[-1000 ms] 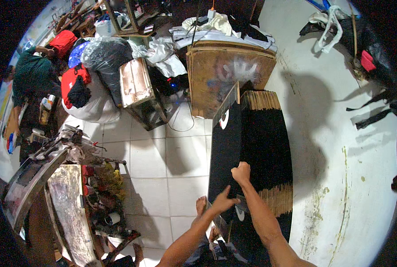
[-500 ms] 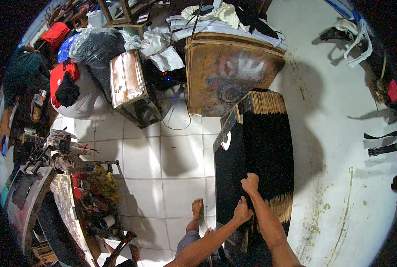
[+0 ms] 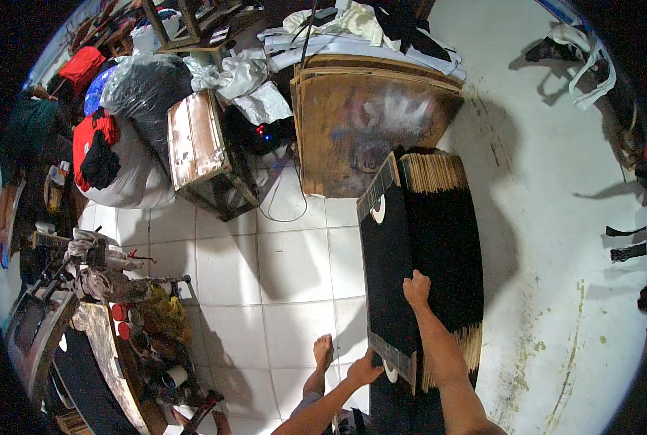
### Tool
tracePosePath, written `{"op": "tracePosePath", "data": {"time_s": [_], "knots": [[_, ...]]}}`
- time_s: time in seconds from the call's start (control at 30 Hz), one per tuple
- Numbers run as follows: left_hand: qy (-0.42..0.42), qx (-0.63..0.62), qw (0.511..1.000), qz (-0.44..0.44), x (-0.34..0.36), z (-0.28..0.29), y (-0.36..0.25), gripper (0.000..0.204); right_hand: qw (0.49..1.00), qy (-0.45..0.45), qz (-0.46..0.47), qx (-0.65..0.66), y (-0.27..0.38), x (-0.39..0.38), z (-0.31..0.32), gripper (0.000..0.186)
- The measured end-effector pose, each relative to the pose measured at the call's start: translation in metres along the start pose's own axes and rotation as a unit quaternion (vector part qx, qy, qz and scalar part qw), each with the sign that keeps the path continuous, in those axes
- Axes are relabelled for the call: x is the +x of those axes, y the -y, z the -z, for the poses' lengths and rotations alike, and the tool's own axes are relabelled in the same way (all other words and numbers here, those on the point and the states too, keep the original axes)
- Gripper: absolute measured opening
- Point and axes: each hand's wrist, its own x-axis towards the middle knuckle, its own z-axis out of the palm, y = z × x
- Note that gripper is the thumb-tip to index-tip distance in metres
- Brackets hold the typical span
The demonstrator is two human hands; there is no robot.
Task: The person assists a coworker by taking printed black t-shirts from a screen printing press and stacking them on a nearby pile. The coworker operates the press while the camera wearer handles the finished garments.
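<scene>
Tall black boards with pale wooden edges stand packed in a long stack [image 3: 447, 246] right of my feet. My right hand [image 3: 416, 288] is closed over the upper edge of the outer black board [image 3: 385, 275], around its middle. Lower down, my left hand [image 3: 365, 370] grips that board at its near outer corner, beside a white curved mark and a grey translucent strip. A similar strip and white curve show at the board's far end. Some fingers of my left hand are hidden by the board.
Leaning brown panels [image 3: 367, 123] stand beyond the stack; a white wall [image 3: 555, 217] runs along the right. A wooden crate [image 3: 193, 145], bulging bags [image 3: 131, 167] and a loose cable lie ahead. Cluttered frames and boards [image 3: 92, 319] fill the lower left; a person in dark green [image 3: 26, 123] is behind.
My left hand has moved from near my right hand down and left to the board's near corner and closed on it. My right hand stays on the board's edge, with slight shifts.
</scene>
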Motion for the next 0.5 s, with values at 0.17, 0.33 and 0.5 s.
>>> {"op": "tracePosePath", "data": {"time_s": [0.17, 0.33, 0.5], "knots": [[0.041, -0.018, 0.999, 0.022, -0.006, -0.015, 0.026, 0.089, 0.999, -0.027, -0.023, -0.030, -0.010, -0.001, -0.026, 0.018], [0.055, -0.015, 0.998, 0.015, 0.005, -0.019, 0.032, 0.088, 0.999, -0.021, -0.038, -0.024, -0.016, 0.000, -0.029, 0.020], [0.023, 0.000, 0.999, -0.038, 0.045, -0.053, 0.090, 0.087, 0.998, -0.014, -0.060, -0.033, -0.012, 0.002, -0.022, 0.022]]}}
